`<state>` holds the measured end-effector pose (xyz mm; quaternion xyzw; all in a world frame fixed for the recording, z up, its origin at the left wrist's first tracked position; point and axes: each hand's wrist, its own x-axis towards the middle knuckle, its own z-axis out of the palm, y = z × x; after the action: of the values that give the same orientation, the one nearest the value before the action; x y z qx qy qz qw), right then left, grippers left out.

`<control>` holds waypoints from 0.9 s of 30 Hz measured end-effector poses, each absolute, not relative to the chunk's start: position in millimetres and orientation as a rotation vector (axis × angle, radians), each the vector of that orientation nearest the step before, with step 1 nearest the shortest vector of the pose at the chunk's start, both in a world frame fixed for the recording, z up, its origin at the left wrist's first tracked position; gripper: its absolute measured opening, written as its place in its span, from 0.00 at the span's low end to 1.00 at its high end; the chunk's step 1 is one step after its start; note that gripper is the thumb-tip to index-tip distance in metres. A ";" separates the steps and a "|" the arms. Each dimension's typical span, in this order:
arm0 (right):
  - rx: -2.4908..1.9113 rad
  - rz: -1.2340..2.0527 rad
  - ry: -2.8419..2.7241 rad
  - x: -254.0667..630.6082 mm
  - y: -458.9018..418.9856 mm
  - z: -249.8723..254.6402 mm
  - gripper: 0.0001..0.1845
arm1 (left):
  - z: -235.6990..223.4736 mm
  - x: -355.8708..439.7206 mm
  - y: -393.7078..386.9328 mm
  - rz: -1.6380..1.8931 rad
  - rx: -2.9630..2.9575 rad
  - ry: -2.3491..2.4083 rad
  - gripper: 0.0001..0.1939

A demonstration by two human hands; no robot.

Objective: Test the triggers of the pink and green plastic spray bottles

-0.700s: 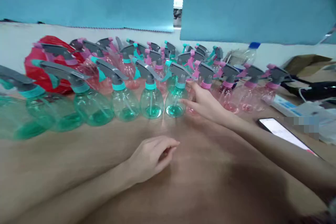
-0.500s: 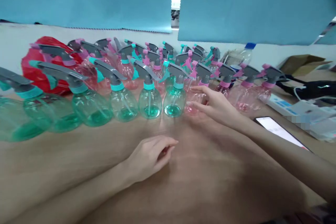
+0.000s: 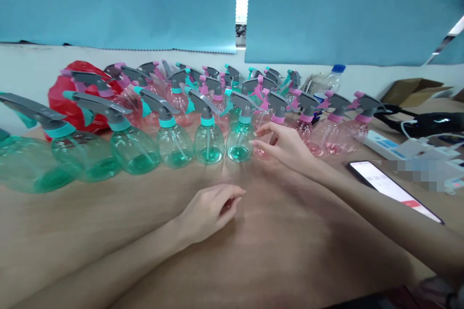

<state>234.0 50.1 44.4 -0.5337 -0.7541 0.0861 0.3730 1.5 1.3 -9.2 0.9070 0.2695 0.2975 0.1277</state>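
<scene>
In the head view my left hand (image 3: 215, 210) rests on the table, fingers loosely curled, a small gap between thumb and fingers, nothing visible in it. My right hand (image 3: 284, 147) reaches to the row of spray bottles, thumb and index finger apart. Its fingertips are at the right edge of a green spray bottle (image 3: 239, 140); whether they touch it I cannot tell. Behind that hand a pink spray bottle (image 3: 278, 106) is partly hidden. Another green spray bottle (image 3: 209, 142) stands just left of the first. The green bottles hold a little green-looking liquid.
Several more green and pink spray bottles stand in rows along the wall, beside a red plastic bag (image 3: 61, 101). To the right are a lit phone (image 3: 393, 190), a white power strip (image 3: 387, 145) with plugs, a black strapped device (image 3: 435, 124) and a cardboard box (image 3: 409, 94).
My right hand has shifted slightly left, its fingertips now overlapping the edge of the green bottle. My left hand stays in place. The view has tilted a little.
</scene>
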 end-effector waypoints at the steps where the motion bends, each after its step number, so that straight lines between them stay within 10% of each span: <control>1: -1.381 0.206 -1.914 233.2 52.6 42.8 0.16 | -9.1 1.6 1.1 0.866 2.637 0.784 0.08; 21: -1.483 0.117 -1.864 217.6 69.0 32.4 0.27 | -7.5 1.8 2.1 0.861 2.647 0.754 0.09; 27: -1.430 0.009 -1.821 243.0 45.8 47.2 0.13 | -6.3 1.4 2.2 0.855 2.640 0.759 0.09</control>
<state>243.0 45.8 47.2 -0.5656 -0.7202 0.0036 0.4017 1.4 2.2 -6.3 0.9097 0.2615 0.2945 0.1319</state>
